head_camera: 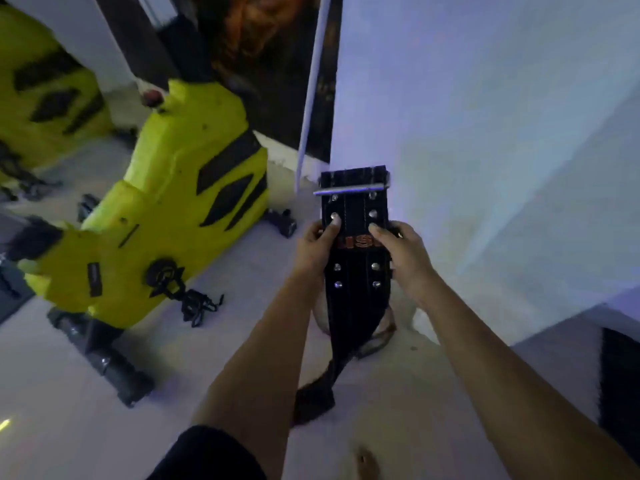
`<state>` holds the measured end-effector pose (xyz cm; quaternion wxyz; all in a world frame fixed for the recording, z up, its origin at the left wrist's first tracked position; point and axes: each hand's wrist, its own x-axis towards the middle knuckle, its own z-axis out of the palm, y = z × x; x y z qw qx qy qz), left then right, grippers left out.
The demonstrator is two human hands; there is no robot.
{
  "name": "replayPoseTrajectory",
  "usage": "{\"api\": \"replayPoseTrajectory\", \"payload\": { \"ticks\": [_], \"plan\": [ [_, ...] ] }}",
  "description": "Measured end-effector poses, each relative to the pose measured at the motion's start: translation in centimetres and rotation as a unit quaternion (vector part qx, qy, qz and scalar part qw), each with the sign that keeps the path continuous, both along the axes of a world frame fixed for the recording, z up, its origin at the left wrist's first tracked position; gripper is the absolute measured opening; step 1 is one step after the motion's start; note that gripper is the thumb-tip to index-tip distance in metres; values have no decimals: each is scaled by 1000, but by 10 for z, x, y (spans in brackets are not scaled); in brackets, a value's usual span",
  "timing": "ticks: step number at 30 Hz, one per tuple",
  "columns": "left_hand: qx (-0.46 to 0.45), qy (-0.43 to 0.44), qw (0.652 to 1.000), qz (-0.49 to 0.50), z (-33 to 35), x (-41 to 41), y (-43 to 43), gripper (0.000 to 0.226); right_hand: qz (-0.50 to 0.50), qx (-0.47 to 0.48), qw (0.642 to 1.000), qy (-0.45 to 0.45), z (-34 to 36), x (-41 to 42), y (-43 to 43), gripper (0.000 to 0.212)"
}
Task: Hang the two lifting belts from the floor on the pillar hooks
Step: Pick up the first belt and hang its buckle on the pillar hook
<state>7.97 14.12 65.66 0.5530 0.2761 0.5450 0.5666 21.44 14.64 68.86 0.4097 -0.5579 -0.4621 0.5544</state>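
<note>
A black lifting belt (pixel 353 271) with silver rivets and a metal buckle bar at its top end is held up in front of me. My left hand (pixel 317 245) grips its left edge and my right hand (pixel 403 249) grips its right edge, thumbs pressed on the front. The rest of the belt hangs down and curls toward the floor between my forearms. Just behind it stands the white pillar (pixel 485 133). No hook is visible on the pillar, and no second belt is in view.
A large yellow gym machine (pixel 166 216) with black stripes stands on the left, its dark grey base foot (pixel 104 362) reaching across the pale floor. A black chain (pixel 194 303) hangs from it. A dark poster (pixel 270 64) covers the back wall.
</note>
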Motion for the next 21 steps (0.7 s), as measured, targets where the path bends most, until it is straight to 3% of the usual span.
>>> {"api": "replayPoseTrajectory", "payload": {
  "ticks": [9, 15, 21],
  "plan": [
    [193, 76, 972, -109, 207, 96, 18, 12, -140, 124, 980, 62, 183, 92, -16, 25],
    [311, 59, 928, -199, 299, 180, 28, 30, -244, 253, 935, 49, 282, 168, -20, 19],
    [397, 18, 890, -224, 382, 272, 44, 22, -262, 313, 913, -3, 367, 260, -19, 12]
  ]
}}
